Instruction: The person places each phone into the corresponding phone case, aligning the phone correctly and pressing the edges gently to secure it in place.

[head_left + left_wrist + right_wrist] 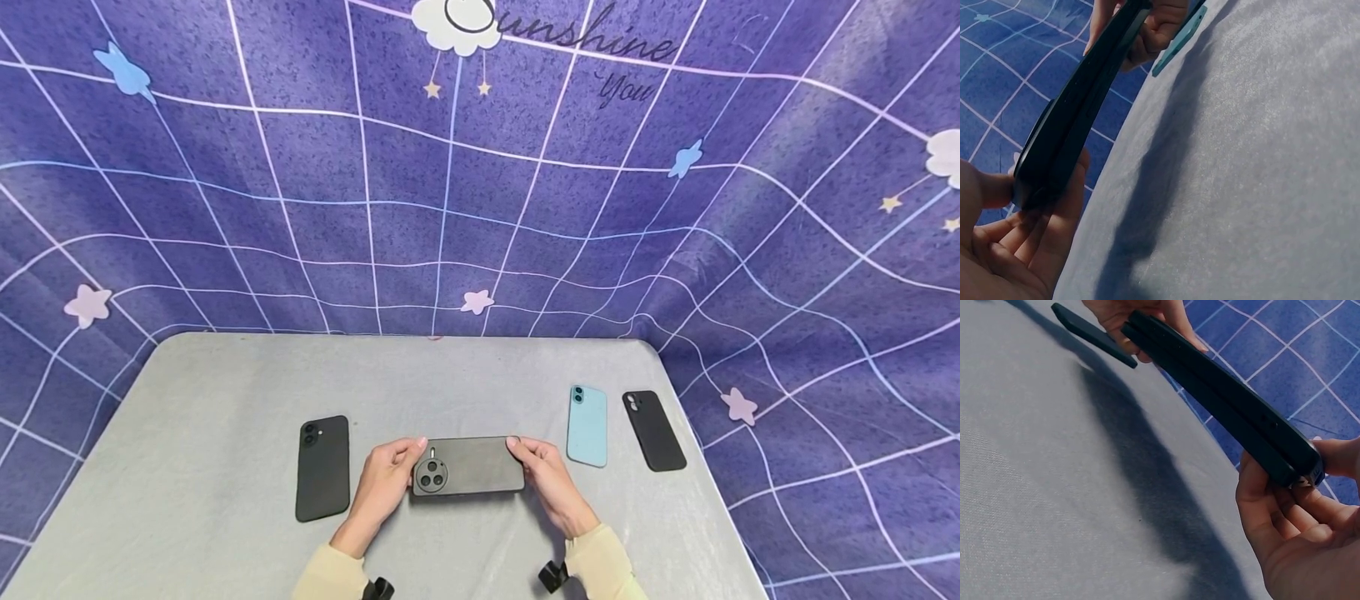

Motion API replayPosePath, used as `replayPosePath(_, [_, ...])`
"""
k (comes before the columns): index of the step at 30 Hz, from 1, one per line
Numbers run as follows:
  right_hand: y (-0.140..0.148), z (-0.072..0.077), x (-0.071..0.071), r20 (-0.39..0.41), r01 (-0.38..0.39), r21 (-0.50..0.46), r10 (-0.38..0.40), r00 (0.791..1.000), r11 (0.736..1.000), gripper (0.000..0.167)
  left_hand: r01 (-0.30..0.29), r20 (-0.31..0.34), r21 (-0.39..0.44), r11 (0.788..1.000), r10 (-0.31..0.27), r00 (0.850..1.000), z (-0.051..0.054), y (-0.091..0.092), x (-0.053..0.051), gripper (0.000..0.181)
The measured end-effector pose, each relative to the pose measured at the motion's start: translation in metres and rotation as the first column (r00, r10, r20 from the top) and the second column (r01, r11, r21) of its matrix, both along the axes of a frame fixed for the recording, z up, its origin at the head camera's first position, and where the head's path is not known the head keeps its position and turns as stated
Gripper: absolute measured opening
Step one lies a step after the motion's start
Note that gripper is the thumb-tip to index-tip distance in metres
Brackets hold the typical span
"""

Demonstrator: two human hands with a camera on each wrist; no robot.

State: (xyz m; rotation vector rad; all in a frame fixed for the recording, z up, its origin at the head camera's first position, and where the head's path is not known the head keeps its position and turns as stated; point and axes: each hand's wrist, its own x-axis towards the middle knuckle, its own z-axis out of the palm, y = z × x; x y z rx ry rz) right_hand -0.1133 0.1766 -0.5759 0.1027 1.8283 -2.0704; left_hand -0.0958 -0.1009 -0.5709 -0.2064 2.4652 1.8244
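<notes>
Holding up the phone (pixel 483 467) by its ends, left hand (pixel 387 478) and right hand (pixel 552 482) seemingly needed steadiness next.

From where I stand: held phone (pixel 483 467) above table (pixel 225 375), between left hand (pixel 386 479) at its left end and right hand (pixel 551 483) at its right end. Phone 2 (pixel 322 471) on table, left of left hand. Phone 3 (pixel 587 427) on table, right and farther back. Phone or case 4 (pixel 655 431) just right of 3. Hanging cloth (pixel 405 208) behind table.
</notes>
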Motion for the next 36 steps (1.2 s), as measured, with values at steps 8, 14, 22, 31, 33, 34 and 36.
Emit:
replayPosePath(8, [-0.0024, 0.0006, 0.0008, 0.004, -0.003, -0.009, 0.003, 1.0, 1.0, 0.034, -0.016, 0.005, 0.025, 1.0, 0.016, 1.0, 0.0011, 0.0004, -0.0004, 0.033])
replayPosePath(14, [-0.0006, 0.0005, 0.0, 0.017, -0.029, -0.047, 0.03, 0.999, 0.999, 0.031, -0.017, 0.004, 0.02, 1.0, 0.017, 1.0, 0.0023, 0.0005, -0.0007, 0.031])
replayPosePath(22, [-0.001, 0.001, 0.0004, 0.025, -0.012, 0.001, 0.012, 1.0, 1.0, 0.032, -0.021, -0.029, -0.032, 0.999, 0.02, 0.999, 0.0005, 0.0003, 0.0001, 0.028])
replayPosePath(31, [-0.0019, -0.0007, 0.0009, 0.001, 0.016, 0.03, -0.016, 1.0, 0.999, 0.033, -0.026, -0.035, -0.04, 0.999, 0.024, 0.999, -0.0009, 0.0008, 0.0012, 0.028])
replayPosePath(33, [-0.0021, -0.0008, 0.0012, 0.002, 0.023, 0.03, -0.024, 1.0, 0.999, 0.033, -0.024, -0.028, -0.023, 0.999, 0.023, 0.999, -0.0013, 0.0011, 0.001, 0.028])
replayPosePath(34, [-0.0023, -0.0007, 0.0014, 0.002, 0.028, 0.028, -0.028, 1.0, 0.999, 0.033, -0.022, -0.023, -0.01, 1.0, 0.021, 1.0, -0.0014, 0.0012, 0.001, 0.028])
replayPosePath(36, [-0.0025, -0.0007, 0.002, 0.001, 0.036, 0.024, -0.036, 0.999, 0.999, 0.033, -0.017, -0.007, 0.025, 1.0, 0.017, 1.0, -0.0021, 0.0016, 0.0005, 0.029])
